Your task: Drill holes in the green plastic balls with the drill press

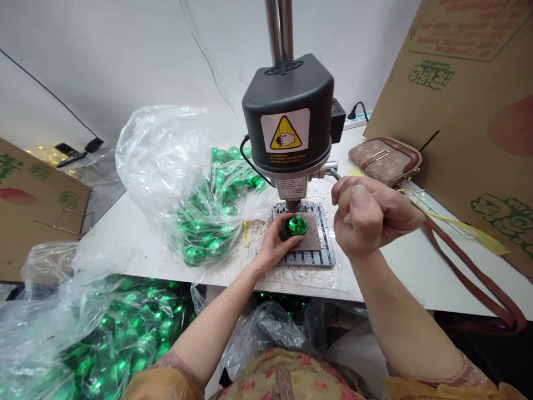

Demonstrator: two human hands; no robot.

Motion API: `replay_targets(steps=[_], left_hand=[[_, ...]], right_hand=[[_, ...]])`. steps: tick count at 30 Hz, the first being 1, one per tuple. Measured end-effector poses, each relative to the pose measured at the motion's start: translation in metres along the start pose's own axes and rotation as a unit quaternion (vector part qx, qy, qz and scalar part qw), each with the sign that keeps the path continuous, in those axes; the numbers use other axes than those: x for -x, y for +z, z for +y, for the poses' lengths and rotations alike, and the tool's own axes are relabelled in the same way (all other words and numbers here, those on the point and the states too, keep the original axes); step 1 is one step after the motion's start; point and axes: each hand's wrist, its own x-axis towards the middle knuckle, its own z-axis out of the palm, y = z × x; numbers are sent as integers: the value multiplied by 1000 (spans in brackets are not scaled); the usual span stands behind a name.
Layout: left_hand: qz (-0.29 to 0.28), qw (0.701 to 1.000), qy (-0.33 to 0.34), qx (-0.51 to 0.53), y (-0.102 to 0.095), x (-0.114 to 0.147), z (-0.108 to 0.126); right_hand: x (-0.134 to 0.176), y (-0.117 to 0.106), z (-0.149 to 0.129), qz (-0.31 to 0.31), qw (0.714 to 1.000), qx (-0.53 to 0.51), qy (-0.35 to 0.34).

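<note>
A shiny green faceted ball sits under the spindle of a black bench drill press. Around the ball and its dark round holder, the fingers and thumb of my left hand are closed. The spindle's tip is right above the ball; whether they touch I cannot tell. To the right of the machine head, my right hand is in a fist at the end of the metal feed lever, most of which the fingers hide. A brown board lies on the slotted metal base below the ball.
A clear plastic bag of green balls stands left of the press, and another bag lies lower left. A patterned purse with a brown strap rests at right. Cardboard boxes flank the white table. Dark shavings surround the base.
</note>
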Motion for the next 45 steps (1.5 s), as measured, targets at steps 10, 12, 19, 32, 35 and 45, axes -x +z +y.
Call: replay_targets(steps=[10, 12, 19, 32, 35, 45], left_hand=[[6, 1000, 6, 3, 1, 1, 2], [5, 1000, 9, 3, 1, 0, 1], [17, 1000, 10, 2, 3, 1, 2], [138, 957, 158, -199, 5, 54, 15], [68, 930, 253, -258, 0, 106, 4], [-330, 831, -173, -413, 17, 177, -14]], right_hand=[[5, -7, 1, -31, 999, -8, -21], [10, -10, 2, -35, 999, -9, -26], [-7, 6, -6, 16, 999, 17, 38], [-47, 28, -12, 38, 989, 34, 141], [-47, 27, -10, 26, 989, 60, 129], [-46, 26, -14, 29, 987, 57, 150]])
